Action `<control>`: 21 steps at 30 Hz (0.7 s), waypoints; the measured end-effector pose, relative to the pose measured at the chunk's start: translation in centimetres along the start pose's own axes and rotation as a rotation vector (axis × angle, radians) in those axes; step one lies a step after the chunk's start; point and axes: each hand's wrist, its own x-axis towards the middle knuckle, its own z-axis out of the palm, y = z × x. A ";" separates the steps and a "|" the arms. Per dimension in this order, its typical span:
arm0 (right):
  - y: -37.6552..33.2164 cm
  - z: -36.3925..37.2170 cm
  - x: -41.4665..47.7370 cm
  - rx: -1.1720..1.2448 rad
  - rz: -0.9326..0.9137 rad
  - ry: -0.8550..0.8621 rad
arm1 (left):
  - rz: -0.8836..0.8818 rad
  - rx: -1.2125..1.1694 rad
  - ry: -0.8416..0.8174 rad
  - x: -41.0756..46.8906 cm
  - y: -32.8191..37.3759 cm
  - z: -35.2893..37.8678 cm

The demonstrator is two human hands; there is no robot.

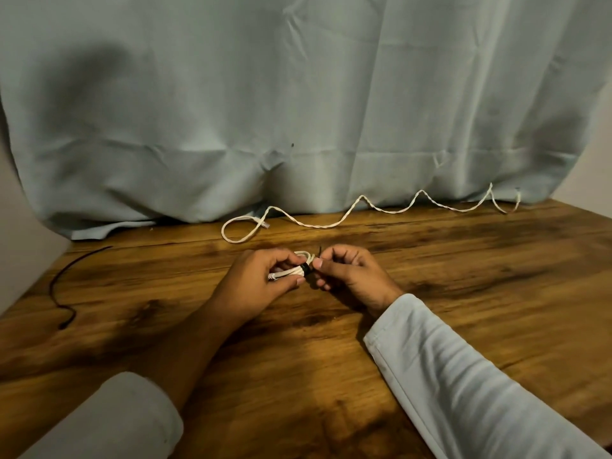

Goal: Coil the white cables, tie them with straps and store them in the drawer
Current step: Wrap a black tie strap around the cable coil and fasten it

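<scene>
A small coiled white cable is held just above the middle of the wooden table. My left hand grips the coil from the left, with its plug end poking out below my fingers. My right hand pinches a black strap wound around the coil; the strap's thin tip sticks up between the hands. A second white cable lies uncoiled in a wavy line along the table's back edge, with a loop at its left end. Another black strap lies loose at the far left.
A pale blue cloth hangs behind the table and bunches onto its back edge. The table's left edge runs diagonally near the loose strap. No drawer is in view.
</scene>
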 end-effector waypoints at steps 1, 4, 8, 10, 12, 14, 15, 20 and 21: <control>-0.1 0.1 -0.1 0.004 0.010 -0.005 | 0.003 0.004 -0.007 0.0 0.0 0.0; -0.1 0.0 -0.1 0.018 0.033 -0.034 | 0.007 0.008 -0.014 0.0 0.0 0.1; -0.1 -0.2 0.0 0.013 0.055 -0.066 | 0.025 0.038 -0.012 0.0 -0.1 0.3; -0.2 -0.3 0.0 0.014 0.062 -0.073 | 0.017 0.037 -0.012 0.0 -0.2 0.4; -0.2 -0.4 0.0 -0.004 0.069 -0.072 | 0.020 0.062 -0.011 0.1 -0.3 0.4; -0.2 -0.4 0.1 -0.009 0.078 -0.079 | 0.032 0.096 -0.010 0.1 -0.5 0.5; -0.2 -0.4 0.1 -0.007 0.081 -0.081 | 0.037 0.108 -0.006 0.1 -0.6 0.5; -0.9 0.0 -0.8 0.011 0.030 0.005 | 0.025 0.146 0.015 0.4 -0.8 1.0; -1.0 0.1 -1.0 0.009 0.018 0.040 | 0.024 0.145 0.019 0.4 -0.8 1.1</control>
